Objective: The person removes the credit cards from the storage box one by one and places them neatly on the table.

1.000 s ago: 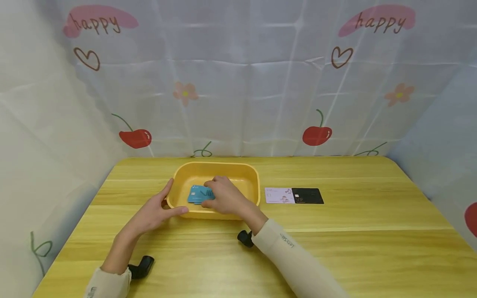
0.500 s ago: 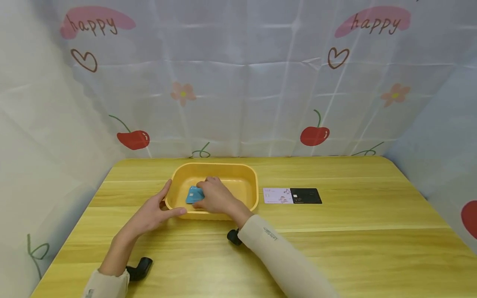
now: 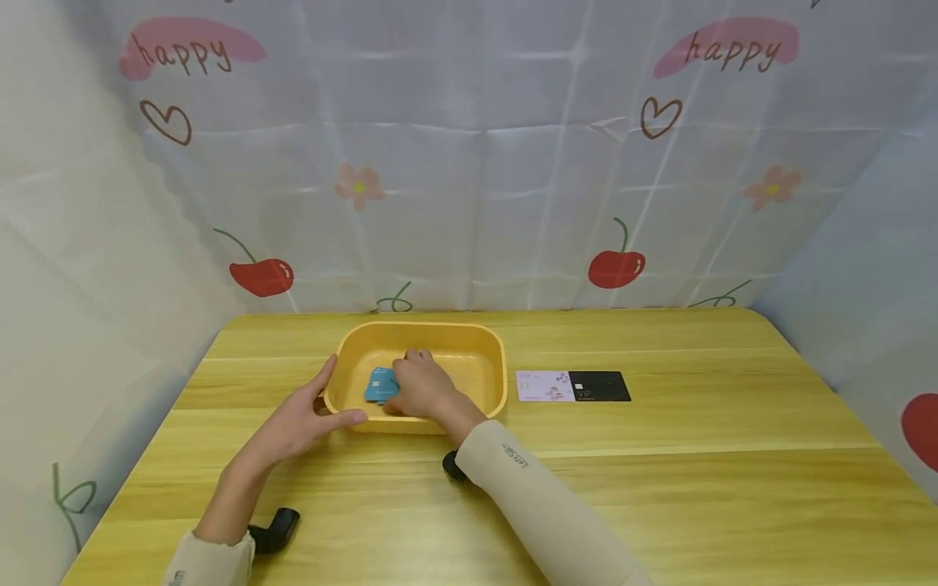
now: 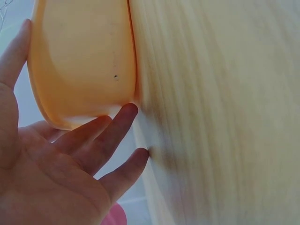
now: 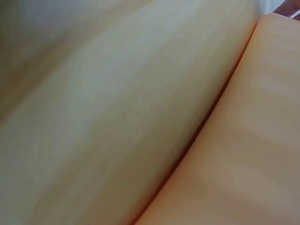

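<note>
A yellow plastic basin (image 3: 476, 376) stands near the back of the table. My left hand (image 3: 296, 419) spreads round its left end in the head view, thumb along the front wall and fingertips against the left side. In the left wrist view, those fingers (image 4: 105, 143) are nearly straight against the outer wall. Inside the basin, at left, lies a blue card (image 3: 381, 382) with a chip; another edge shows just beneath it. My right hand (image 3: 425, 387) grips the card's right part with curled fingers. The back of the hand hides most of the contact.
Right of the basin, a pale pink VIP card (image 3: 545, 387) and a black VIP card (image 3: 602, 387) lie side by side on the wooden table (image 3: 659, 488). Black wrist pieces (image 3: 274, 529) sit under the forearms. A printed curtain (image 3: 476, 163) hangs behind the table.
My right hand first slid left over the blue card, covering more of it, then its fingers curled in and the wrist shifted slightly. The left hand has stayed on the basin.
</note>
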Action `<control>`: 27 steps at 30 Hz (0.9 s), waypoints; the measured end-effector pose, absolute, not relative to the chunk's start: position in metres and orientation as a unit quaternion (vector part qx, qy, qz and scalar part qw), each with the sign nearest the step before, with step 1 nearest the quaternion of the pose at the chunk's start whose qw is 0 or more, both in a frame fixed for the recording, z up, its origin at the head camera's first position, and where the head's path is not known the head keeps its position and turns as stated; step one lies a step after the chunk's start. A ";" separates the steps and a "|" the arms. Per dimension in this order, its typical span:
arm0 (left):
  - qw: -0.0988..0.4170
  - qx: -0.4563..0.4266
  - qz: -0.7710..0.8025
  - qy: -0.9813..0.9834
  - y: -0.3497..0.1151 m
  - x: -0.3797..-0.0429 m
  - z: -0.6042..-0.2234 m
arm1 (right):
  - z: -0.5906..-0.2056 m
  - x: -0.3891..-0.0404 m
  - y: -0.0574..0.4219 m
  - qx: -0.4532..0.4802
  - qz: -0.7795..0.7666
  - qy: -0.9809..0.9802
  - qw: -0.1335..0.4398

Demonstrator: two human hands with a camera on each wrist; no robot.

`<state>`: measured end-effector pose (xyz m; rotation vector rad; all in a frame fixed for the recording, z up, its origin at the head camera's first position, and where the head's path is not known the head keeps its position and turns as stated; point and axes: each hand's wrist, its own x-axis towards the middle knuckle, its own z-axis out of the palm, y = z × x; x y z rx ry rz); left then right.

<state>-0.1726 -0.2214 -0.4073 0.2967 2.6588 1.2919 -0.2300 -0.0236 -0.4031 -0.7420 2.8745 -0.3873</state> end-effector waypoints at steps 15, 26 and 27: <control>0.083 0.097 0.430 0.894 -0.223 -0.172 -0.407 | -0.405 -0.239 -0.023 -0.238 -0.173 0.951 0.089; 0.085 0.090 0.424 0.897 -0.222 -0.173 -0.408 | -0.406 -0.240 -0.021 -0.231 -0.205 0.946 0.095; 0.085 0.090 0.423 0.897 -0.222 -0.173 -0.407 | -0.406 -0.240 -0.021 -0.232 -0.204 0.946 0.095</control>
